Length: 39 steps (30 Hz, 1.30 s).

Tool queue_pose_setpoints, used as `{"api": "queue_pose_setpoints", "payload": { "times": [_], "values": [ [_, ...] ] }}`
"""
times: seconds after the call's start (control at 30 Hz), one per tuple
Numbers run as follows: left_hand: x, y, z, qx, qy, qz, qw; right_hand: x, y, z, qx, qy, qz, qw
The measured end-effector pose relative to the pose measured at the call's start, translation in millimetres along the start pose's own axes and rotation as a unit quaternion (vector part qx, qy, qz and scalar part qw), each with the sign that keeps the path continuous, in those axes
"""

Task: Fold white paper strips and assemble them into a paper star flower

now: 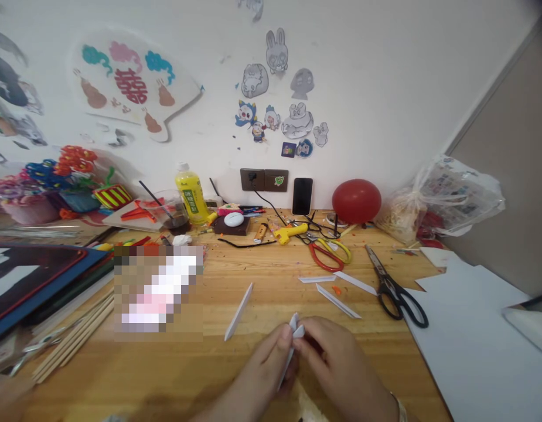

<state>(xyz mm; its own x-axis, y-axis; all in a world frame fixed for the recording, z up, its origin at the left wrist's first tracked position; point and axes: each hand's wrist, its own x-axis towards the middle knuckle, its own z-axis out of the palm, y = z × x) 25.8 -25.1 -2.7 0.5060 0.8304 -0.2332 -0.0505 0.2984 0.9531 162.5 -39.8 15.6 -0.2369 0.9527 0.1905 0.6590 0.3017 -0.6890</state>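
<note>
Both hands meet low at the centre of the wooden table (235, 375). My left hand (264, 366) and my right hand (336, 363) pinch a small folded white paper piece (296, 328) between their fingertips, and a strip of it runs down between the hands. Several other folded white paper strips lie just beyond: one (238, 311) to the left, another (338, 300) to the right, and a third (317, 279) farther back.
Black scissors (396, 287) and red-and-yellow scissors (327, 253) lie right of centre. White paper sheets (468, 340) cover the right side. Wooden sticks (72, 340) and dark boards (33, 275) lie left. A red balloon (356, 200), yellow glue gun (290, 232) and yellow bottle (190, 193) stand at the back.
</note>
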Motion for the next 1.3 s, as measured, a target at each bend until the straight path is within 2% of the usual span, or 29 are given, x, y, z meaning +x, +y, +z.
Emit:
{"api": "queue_pose_setpoints", "payload": {
  "times": [0.17, 0.37, 0.47, 0.57, 0.67, 0.73, 0.97, 1.1, 1.2, 1.3],
  "values": [
    [-3, -3, 1.4, -0.038, -0.007, -0.030, 0.999, -5, 1, 5, -0.129, 0.052, -0.080, 0.987],
    [-8, 1, 3.0, -0.016, 0.023, -0.038, 0.999, -9, -4, 4, -0.175, 0.072, -0.117, 0.975],
    [-8, 2, 4.2, -0.009, 0.037, -0.029, 0.999, -9, -4, 2, -0.132, 0.074, -0.087, 0.985],
    [-9, 4, 3.9, 0.017, 0.041, -0.011, 0.999, -7, -1, 2, -0.014, 0.081, -0.047, 0.995],
    [-12, 8, 1.9, 0.066, 0.026, 0.039, 0.997, -4, 1, 2, 0.096, 0.080, -0.067, 0.990],
    [-13, 10, 0.6, 0.094, 0.022, 0.065, 0.993, -2, 2, 2, 0.132, 0.089, -0.079, 0.984],
    [-14, 13, -2.4, 0.212, 0.025, 0.115, 0.970, -2, 1, 2, 0.137, 0.089, -0.074, 0.984],
    [-12, 12, -6.4, 0.275, 0.028, 0.124, 0.953, -2, 2, 3, 0.151, 0.068, -0.040, 0.985],
    [-10, 12, -7.5, 0.283, 0.023, 0.118, 0.952, -3, 4, 4, 0.167, 0.062, -0.015, 0.984],
    [-10, 10, -4.7, 0.226, 0.021, 0.093, 0.970, -3, 6, 5, 0.176, 0.070, -0.028, 0.982]
  ]
}}
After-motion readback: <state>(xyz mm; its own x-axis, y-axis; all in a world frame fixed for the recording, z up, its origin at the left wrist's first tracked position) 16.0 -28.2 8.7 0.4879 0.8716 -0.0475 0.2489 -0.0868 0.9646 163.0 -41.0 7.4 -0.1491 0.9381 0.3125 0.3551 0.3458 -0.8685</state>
